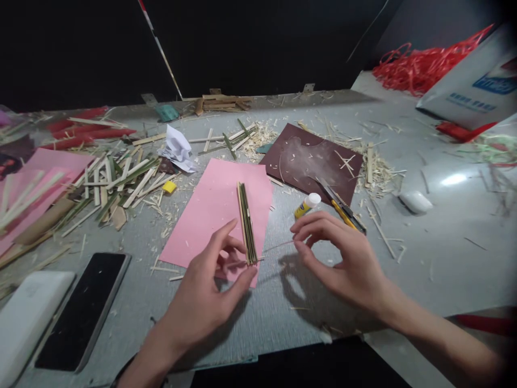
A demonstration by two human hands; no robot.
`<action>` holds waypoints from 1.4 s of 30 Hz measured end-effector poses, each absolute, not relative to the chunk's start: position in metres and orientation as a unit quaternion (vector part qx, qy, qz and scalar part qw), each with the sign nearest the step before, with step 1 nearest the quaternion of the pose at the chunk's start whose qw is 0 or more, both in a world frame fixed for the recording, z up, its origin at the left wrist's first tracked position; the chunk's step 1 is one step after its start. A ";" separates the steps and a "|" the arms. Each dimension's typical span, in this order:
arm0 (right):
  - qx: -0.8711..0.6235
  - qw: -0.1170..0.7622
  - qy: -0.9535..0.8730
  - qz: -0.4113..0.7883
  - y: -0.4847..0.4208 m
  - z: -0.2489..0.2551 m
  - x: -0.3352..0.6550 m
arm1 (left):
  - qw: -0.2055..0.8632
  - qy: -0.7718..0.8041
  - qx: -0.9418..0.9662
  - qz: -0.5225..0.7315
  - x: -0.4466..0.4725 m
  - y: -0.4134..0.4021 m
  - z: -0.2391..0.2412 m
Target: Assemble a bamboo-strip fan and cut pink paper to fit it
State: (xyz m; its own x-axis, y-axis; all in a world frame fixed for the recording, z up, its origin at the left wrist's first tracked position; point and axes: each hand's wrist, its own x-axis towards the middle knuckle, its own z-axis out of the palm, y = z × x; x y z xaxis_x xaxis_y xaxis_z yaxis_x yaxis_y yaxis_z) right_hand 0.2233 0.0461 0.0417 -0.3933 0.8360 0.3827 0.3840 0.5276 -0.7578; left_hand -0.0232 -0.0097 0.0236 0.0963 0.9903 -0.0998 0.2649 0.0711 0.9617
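Observation:
A small bundle of thin bamboo strips [247, 221] stands over the pink paper [205, 205]. My left hand [212, 280] holds the bundle at its near end, thumb in front and the other fingers behind it, partly hidden. From that end a fine thread [278, 246] runs out to the right. My right hand [339, 253] pinches the thread's far end between thumb and fingertips, above the grey table. Just beyond the right hand are a glue stick [307, 205] with a white cap and a yellow utility knife [341, 205].
The knife lies partly on a dark brown board [291, 151]. Bamboo scraps [121, 178] and crumpled white paper [177, 148] lie left. A black phone [83, 312] and white power bank [30, 323] are at near left. A white earbud case [416, 201] and plastic bag [472, 81] are right.

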 end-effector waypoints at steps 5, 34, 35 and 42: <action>-0.458 0.326 -0.694 0.450 0.060 0.020 0.230 | 0.322 0.586 0.681 0.298 -0.028 -0.002 0.000; -0.268 0.330 -0.664 0.616 0.047 0.031 0.206 | 0.696 0.479 0.269 0.462 -0.029 0.019 0.038; -0.267 0.326 -0.672 0.609 0.046 0.034 0.208 | 0.697 0.476 0.271 0.463 -0.028 0.019 0.040; -0.220 0.339 -0.650 0.643 0.045 0.047 0.219 | 0.707 0.376 0.291 0.524 -0.016 0.012 0.037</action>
State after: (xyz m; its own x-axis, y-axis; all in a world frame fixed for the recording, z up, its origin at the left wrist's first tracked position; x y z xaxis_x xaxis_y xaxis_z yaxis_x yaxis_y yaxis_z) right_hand 0.2186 0.0453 0.0470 -0.6732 0.7224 0.1580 -0.1499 0.0759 -0.9858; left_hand -0.0163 0.0123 0.0368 0.1689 0.9590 -0.2274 -0.5220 0.2827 0.8047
